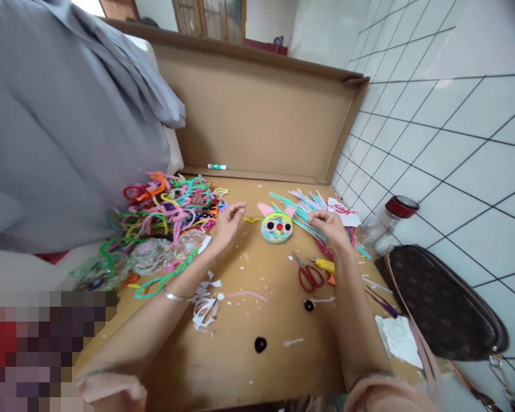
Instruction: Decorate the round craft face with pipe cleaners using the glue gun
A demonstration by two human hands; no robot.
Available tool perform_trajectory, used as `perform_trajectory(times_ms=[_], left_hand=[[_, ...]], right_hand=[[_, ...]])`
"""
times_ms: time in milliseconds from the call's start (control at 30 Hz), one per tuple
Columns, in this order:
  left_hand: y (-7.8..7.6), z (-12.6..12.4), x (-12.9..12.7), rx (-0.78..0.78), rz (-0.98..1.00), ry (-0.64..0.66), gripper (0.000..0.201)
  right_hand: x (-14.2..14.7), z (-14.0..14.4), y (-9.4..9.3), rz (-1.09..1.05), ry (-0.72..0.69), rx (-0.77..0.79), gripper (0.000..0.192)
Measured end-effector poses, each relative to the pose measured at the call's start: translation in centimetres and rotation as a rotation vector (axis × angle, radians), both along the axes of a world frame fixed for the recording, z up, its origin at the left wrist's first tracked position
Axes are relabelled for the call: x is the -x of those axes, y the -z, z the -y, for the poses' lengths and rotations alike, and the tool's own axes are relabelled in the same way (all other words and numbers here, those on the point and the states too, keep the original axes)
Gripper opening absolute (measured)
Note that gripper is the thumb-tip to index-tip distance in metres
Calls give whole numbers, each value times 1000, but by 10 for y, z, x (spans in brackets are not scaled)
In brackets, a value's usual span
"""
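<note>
Resting my left hand (228, 222) loosely curled by the pipe cleaners (167, 203); right hand (330, 227) pinching strips (302, 214) beside the face (277, 226). No legible writing.

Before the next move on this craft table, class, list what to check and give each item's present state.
1. Left hand free of tools: ok, it rests by the pipe cleaners.
2. Right hand on the paper strips: ok.
3. Face craft flat between both hands: ok.
4. Scissors closed: not ok, blades look parted.
5. Paper scraps cleared away: not ok.
6. Jar lid tight: cannot tell.
</note>
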State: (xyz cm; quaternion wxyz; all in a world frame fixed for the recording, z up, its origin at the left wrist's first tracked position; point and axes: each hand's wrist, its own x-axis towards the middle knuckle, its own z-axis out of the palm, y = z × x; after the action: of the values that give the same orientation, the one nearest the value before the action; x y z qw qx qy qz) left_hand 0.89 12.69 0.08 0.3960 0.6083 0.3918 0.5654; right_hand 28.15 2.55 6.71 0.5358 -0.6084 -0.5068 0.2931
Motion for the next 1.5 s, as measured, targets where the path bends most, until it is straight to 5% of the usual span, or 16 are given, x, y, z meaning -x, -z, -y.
perform_trajectory(times_ms=[133, 233, 433, 667, 867, 1033, 1333, 1500], left_hand=[[-13, 39, 2, 11, 17, 105, 30], [-16, 76, -4, 69, 38, 242, 27], [-10, 128, -4, 425, 266, 510, 39], [8, 131, 13, 790, 518, 682, 31], [10, 120, 22, 694, 812, 610, 17], [10, 117, 30, 552, 861, 489, 29], [12, 111, 31, 293, 525, 94, 37], [10, 110, 37, 185, 366, 53, 43]], right_hand=[[18, 24, -23, -284, -178, -21, 32], [39, 37, -23, -457, -269, 2, 33], [76, 38, 8, -655, -261, -90, 26], [86, 36, 38, -704, -185, -146, 25], [85, 38, 56, -612, -129, -113, 33], [94, 39, 61, -482, -142, -50, 33], [98, 50, 65, 91, -177, 23, 17], [108, 51, 71, 589, -226, -98, 5]])
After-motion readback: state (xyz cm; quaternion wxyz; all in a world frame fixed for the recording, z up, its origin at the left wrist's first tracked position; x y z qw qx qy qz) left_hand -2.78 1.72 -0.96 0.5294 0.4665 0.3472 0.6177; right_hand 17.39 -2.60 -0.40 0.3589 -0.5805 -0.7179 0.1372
